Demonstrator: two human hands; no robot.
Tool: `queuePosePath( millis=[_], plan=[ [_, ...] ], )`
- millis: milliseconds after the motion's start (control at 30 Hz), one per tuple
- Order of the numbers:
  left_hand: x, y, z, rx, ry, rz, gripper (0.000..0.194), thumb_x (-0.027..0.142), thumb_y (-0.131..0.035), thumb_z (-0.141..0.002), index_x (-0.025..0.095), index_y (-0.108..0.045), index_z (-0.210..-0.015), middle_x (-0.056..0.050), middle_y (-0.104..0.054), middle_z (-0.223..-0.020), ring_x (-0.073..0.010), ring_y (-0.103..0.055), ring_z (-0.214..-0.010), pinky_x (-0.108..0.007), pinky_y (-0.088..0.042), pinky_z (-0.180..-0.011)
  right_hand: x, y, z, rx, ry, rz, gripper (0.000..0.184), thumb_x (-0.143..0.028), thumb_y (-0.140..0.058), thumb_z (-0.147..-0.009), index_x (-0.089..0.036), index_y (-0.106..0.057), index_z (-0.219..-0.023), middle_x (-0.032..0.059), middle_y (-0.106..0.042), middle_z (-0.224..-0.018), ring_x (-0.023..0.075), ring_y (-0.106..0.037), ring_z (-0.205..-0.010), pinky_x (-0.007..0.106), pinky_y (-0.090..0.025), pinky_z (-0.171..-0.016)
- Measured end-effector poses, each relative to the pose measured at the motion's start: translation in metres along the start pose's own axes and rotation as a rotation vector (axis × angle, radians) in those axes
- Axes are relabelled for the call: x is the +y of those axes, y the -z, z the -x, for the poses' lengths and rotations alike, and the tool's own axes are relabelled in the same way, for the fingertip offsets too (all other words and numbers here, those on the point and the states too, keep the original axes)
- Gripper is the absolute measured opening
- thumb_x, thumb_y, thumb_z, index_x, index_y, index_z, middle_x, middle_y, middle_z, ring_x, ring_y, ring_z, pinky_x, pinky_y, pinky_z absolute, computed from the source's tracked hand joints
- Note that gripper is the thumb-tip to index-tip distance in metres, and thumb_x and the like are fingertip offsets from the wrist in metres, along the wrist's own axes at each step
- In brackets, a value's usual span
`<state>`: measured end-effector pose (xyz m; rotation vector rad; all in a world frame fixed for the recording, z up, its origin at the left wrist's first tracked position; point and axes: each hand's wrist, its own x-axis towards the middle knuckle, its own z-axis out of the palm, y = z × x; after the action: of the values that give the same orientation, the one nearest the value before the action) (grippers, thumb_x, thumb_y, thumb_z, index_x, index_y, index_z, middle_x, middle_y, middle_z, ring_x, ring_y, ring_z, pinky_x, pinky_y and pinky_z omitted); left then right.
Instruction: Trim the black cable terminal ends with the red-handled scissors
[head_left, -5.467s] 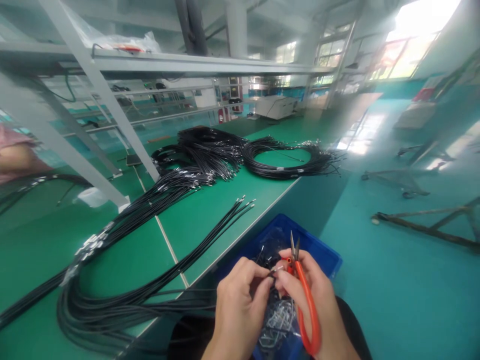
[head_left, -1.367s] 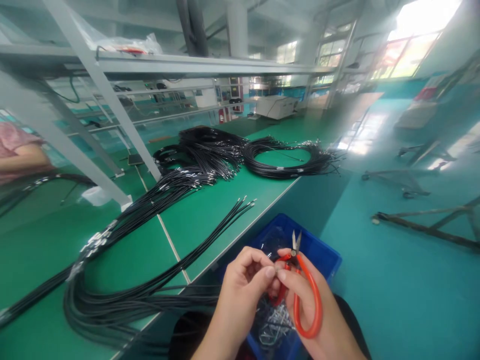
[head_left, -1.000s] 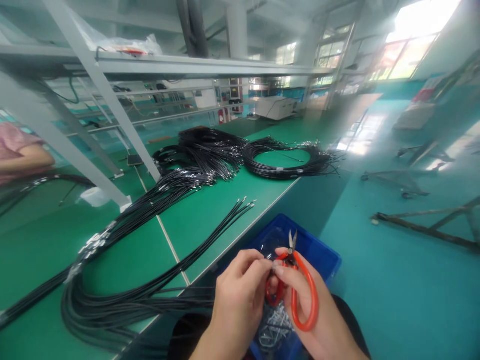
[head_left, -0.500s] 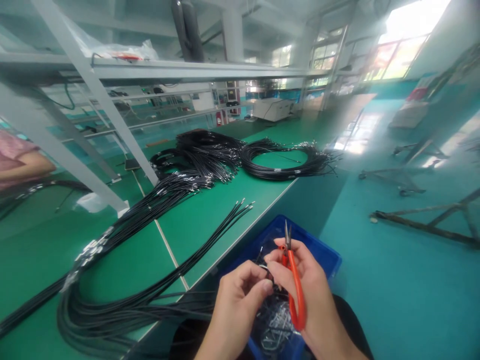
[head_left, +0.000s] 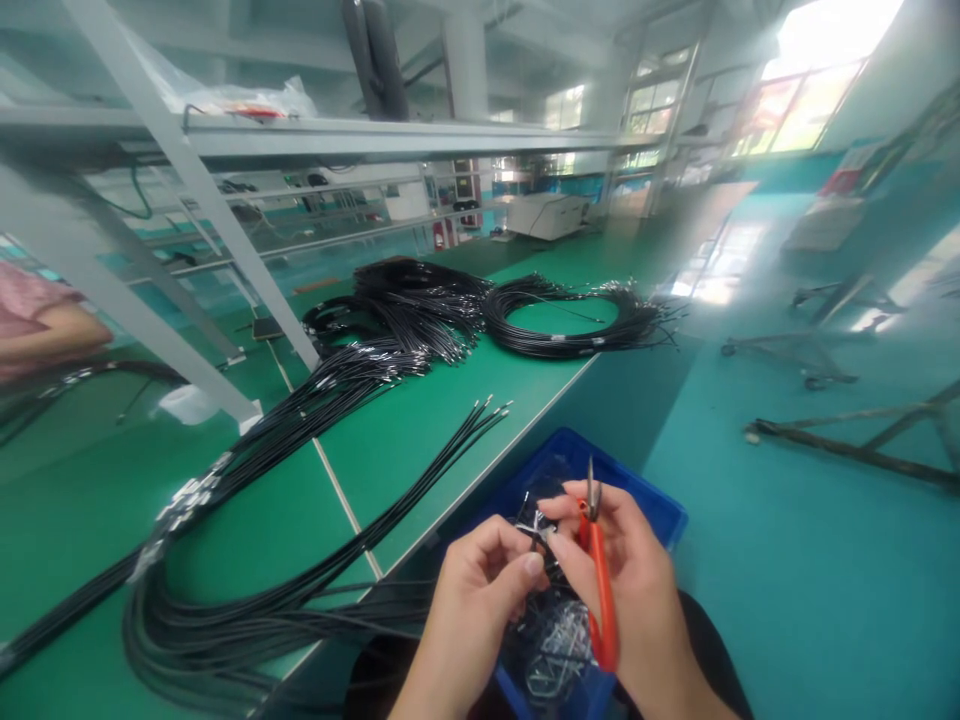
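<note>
Bin under hands; coiled cables, shelf posts beyond.

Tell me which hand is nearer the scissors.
Right. The right hand is holding the scissors, their blades pointing up; the left hand is to the left of them, apart from them.

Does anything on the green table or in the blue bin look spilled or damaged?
Nothing stands out: black cables lie bundled on the green table, and small pale pieces lie inside the blue bin.
</note>
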<state>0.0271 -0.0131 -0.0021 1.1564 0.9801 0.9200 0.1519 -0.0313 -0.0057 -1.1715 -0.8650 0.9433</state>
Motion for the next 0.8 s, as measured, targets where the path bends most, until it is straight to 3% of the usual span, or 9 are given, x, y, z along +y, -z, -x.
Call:
queuePosePath(
  millis=[133,267,367,467,533,600,700,800],
  plan=[
    [0.003,-0.003,0.0,0.006,-0.012,0.027,0.023,0.029,-0.067,-0.072,0.014,-0.053,-0.06,0.005,-0.046,-0.051,-0.0058,-0.035,-0.045,-0.017,-0.026,-0.045,-0.005,-0.008,0.003,0.009,-0.03,0.0,0.029,-0.017,-0.069,-0.067,-0.026,-0.059,-0.092,-0.0001,-0.066,-0.079,0.019,-0.064,-0.072,0.028,-0.051,-0.062],
    [0.004,-0.002,0.001,0.006,-0.021,0.022,0.022,0.028,-0.066,-0.072,0.014,-0.053,-0.062,0.005,-0.048,-0.053,-0.0058,-0.035,-0.046,-0.017,-0.026,-0.045,-0.001,-0.009,0.004,0.033,0.01,0.062,0.023,-0.021,-0.068,-0.069,-0.026,-0.06,-0.089,0.0002,-0.066,-0.076,0.0177,-0.064,-0.066,0.027,-0.051,-0.059],
    [0.002,-0.003,0.003,0.009,-0.029,-0.018,0.021,0.028,-0.065,-0.075,0.014,-0.055,-0.064,0.005,-0.047,-0.053,-0.0061,-0.036,-0.047,-0.017,-0.027,-0.046,0.005,-0.005,0.005,0.037,0.133,0.233,0.02,-0.022,-0.064,-0.075,-0.027,-0.059,-0.094,0.0005,-0.068,-0.08,0.0176,-0.065,-0.067,0.028,-0.053,-0.062],
    [-0.001,-0.004,0.005,0.033,-0.035,-0.047,0.02,0.029,-0.064,-0.077,0.014,-0.056,-0.067,0.004,-0.048,-0.055,-0.0067,-0.038,-0.049,-0.017,-0.03,-0.047,0.012,-0.003,0.008,0.096,0.349,0.441,0.026,-0.017,-0.064,-0.074,-0.029,-0.058,-0.097,0.0004,-0.07,-0.086,0.0187,-0.067,-0.074,0.027,-0.053,-0.065],
    [-0.003,-0.004,0.005,0.07,-0.05,-0.017,0.019,0.029,-0.063,-0.078,0.014,-0.056,-0.067,0.004,-0.05,-0.058,-0.0066,-0.04,-0.049,-0.017,-0.032,-0.048,0.015,-0.004,0.01,0.148,0.469,0.507,0.028,-0.015,-0.064,-0.073,-0.029,-0.058,-0.097,0.0004,-0.071,-0.085,0.0195,-0.067,-0.075,0.027,-0.053,-0.066],
    [-0.004,-0.001,0.004,0.114,-0.075,0.023,0.017,0.028,-0.061,-0.079,0.015,-0.056,-0.069,0.003,-0.054,-0.061,-0.006,-0.041,-0.049,-0.017,-0.033,-0.048,0.017,-0.003,0.013,0.187,0.502,0.511,0.026,-0.014,-0.063,-0.073,-0.028,-0.06,-0.095,0.001,-0.071,-0.083,0.0201,-0.067,-0.074,0.028,-0.052,-0.067],
    [-0.005,0.006,0.0,0.152,-0.106,0.047,0.013,0.026,-0.061,-0.079,0.015,-0.059,-0.074,0.002,-0.058,-0.068,-0.0053,-0.043,-0.048,-0.017,-0.035,-0.047,0.015,-0.001,0.019,0.157,0.372,0.428,0.024,-0.016,-0.062,-0.072,-0.026,-0.06,-0.094,0.002,-0.07,-0.083,0.0193,-0.065,-0.073,0.029,-0.051,-0.07],
    [-0.003,0.009,-0.003,0.167,-0.133,0.03,0.008,0.023,-0.063,-0.078,0.015,-0.062,-0.077,0.002,-0.059,-0.067,-0.0055,-0.047,-0.048,-0.017,-0.039,-0.049,0.008,0.004,0.025,-0.07,0.088,0.212,0.033,-0.019,-0.064,-0.067,-0.023,-0.06,-0.1,0.0029,-0.068,-0.085,0.0182,-0.064,-0.074,0.027,-0.051,-0.067]
  ],
)
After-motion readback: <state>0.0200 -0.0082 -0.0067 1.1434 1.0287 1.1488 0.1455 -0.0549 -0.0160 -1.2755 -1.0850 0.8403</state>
